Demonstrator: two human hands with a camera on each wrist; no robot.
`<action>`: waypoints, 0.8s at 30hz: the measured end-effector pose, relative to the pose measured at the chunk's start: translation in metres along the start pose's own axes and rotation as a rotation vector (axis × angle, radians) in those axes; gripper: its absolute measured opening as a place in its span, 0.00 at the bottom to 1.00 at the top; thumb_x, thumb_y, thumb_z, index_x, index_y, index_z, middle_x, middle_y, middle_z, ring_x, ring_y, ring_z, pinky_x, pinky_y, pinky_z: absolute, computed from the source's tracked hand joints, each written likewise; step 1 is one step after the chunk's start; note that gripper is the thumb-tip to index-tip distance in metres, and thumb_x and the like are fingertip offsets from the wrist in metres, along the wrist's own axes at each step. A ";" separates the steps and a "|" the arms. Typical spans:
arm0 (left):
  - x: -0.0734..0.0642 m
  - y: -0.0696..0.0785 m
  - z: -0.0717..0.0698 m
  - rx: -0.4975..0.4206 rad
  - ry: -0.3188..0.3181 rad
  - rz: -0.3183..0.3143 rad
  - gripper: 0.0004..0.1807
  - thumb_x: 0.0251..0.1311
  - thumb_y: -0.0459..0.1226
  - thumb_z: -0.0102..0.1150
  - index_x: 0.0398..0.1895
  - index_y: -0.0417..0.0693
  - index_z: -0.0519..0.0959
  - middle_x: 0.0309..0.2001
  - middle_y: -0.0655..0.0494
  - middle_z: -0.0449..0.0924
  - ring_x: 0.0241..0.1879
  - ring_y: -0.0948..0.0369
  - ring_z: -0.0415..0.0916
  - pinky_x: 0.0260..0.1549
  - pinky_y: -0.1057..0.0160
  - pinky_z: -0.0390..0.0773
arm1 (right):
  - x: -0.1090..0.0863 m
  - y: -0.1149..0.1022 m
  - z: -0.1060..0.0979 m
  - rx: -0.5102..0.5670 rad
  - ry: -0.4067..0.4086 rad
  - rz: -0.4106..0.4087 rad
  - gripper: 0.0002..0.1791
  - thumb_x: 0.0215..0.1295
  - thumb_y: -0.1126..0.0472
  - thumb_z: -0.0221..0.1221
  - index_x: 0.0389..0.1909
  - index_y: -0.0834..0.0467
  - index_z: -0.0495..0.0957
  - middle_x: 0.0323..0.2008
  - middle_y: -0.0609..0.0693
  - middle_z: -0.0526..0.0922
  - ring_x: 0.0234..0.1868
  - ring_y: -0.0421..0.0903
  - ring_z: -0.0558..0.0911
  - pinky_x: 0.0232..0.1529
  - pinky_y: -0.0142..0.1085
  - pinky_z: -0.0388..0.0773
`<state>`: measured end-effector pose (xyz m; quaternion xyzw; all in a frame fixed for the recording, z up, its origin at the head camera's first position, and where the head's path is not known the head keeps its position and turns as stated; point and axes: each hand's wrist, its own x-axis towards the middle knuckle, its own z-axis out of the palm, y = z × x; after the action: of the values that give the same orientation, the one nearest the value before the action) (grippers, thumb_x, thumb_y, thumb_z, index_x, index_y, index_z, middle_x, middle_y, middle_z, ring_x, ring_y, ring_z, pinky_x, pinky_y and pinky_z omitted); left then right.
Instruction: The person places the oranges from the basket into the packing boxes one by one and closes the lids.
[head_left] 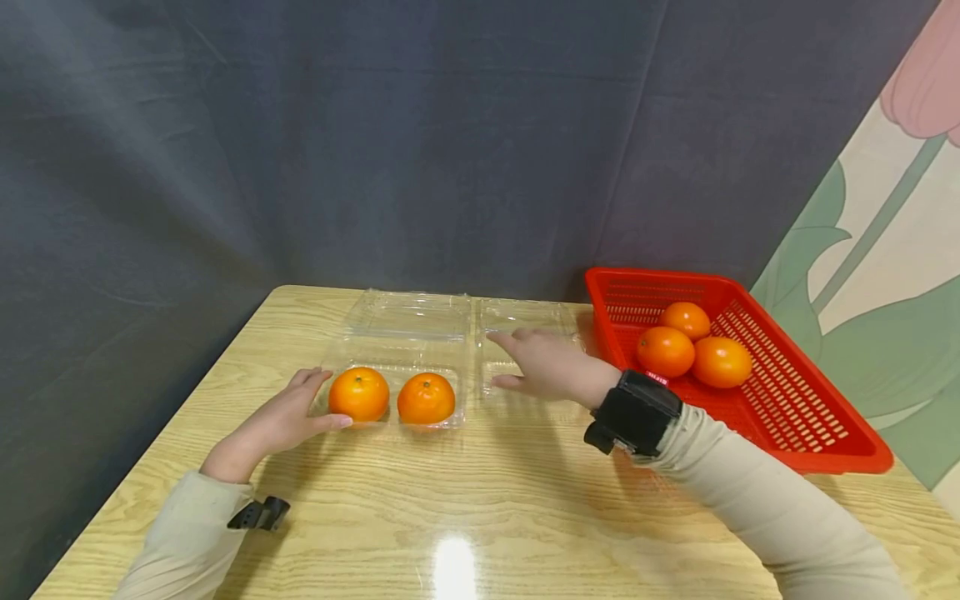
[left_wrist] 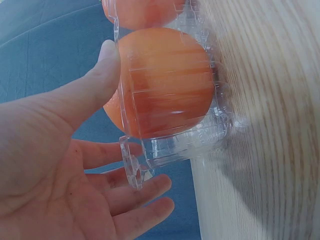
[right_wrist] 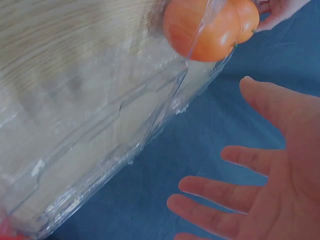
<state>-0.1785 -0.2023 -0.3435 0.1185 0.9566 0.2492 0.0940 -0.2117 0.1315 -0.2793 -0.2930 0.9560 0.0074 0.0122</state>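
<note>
My left hand [head_left: 292, 415] is at the left end of a clear plastic clamshell box [head_left: 459, 408], fingers spread. In the left wrist view its thumb lies along the rim beside an orange [left_wrist: 167, 82], and its fingers are by the box's corner. Two oranges, the left one [head_left: 359, 394] and the right one [head_left: 426, 398], sit side by side in that box, whose lid [head_left: 411, 315] is folded back. Over a second clear box [head_left: 491, 382] hovers my right hand [head_left: 551, 364], fingers extended and nothing in its grasp. That hand covers part of the second box.
On the right stands a red plastic basket [head_left: 810, 400] with three oranges [head_left: 722, 362] in it. A dark curtain [head_left: 435, 150] hangs behind the wooden table [head_left: 360, 517]. The table's left edge runs close by the left forearm.
</note>
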 end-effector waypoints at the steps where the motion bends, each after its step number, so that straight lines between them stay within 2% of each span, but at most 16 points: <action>1: 0.000 0.000 0.000 0.000 0.000 0.001 0.52 0.55 0.56 0.59 0.68 0.27 0.51 0.67 0.24 0.46 0.62 0.29 0.55 0.55 0.33 0.63 | -0.001 0.002 0.000 0.003 0.006 0.005 0.37 0.61 0.44 0.59 0.67 0.57 0.62 0.57 0.61 0.75 0.56 0.59 0.76 0.55 0.51 0.74; 8: 0.000 -0.001 0.000 0.001 -0.001 0.004 0.52 0.55 0.56 0.59 0.68 0.27 0.51 0.67 0.24 0.46 0.62 0.29 0.55 0.55 0.33 0.64 | -0.007 0.018 -0.006 0.004 0.020 0.057 0.38 0.61 0.44 0.59 0.68 0.57 0.61 0.59 0.62 0.74 0.58 0.60 0.75 0.55 0.52 0.74; 14: 0.000 -0.002 0.001 -0.009 -0.006 0.004 0.51 0.56 0.56 0.58 0.68 0.27 0.50 0.67 0.25 0.45 0.63 0.29 0.54 0.55 0.33 0.63 | -0.011 0.032 -0.011 -0.015 0.017 0.109 0.37 0.61 0.45 0.58 0.67 0.59 0.61 0.58 0.65 0.74 0.54 0.62 0.77 0.52 0.53 0.76; 19: 0.001 -0.002 0.001 -0.005 -0.003 0.004 0.51 0.55 0.56 0.58 0.68 0.27 0.51 0.67 0.25 0.45 0.63 0.29 0.54 0.55 0.33 0.63 | -0.015 0.045 -0.016 -0.002 0.033 0.135 0.37 0.61 0.46 0.58 0.67 0.61 0.62 0.59 0.67 0.72 0.58 0.63 0.73 0.53 0.54 0.75; 22: 0.001 -0.001 0.001 -0.004 -0.001 0.002 0.51 0.55 0.56 0.58 0.68 0.27 0.51 0.67 0.25 0.45 0.63 0.29 0.54 0.56 0.33 0.63 | -0.017 0.053 -0.017 0.010 0.034 0.157 0.36 0.62 0.47 0.58 0.67 0.60 0.62 0.57 0.67 0.73 0.55 0.63 0.76 0.50 0.54 0.77; 24: 0.001 -0.001 0.001 -0.007 -0.002 0.000 0.51 0.55 0.56 0.59 0.68 0.28 0.51 0.68 0.25 0.45 0.63 0.29 0.54 0.56 0.33 0.63 | -0.018 0.059 -0.018 0.011 0.036 0.170 0.35 0.61 0.48 0.58 0.66 0.60 0.62 0.54 0.66 0.75 0.48 0.62 0.79 0.44 0.52 0.79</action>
<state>-0.1792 -0.2024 -0.3447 0.1182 0.9557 0.2523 0.0952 -0.2300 0.1900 -0.2602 -0.2110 0.9775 -0.0019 -0.0042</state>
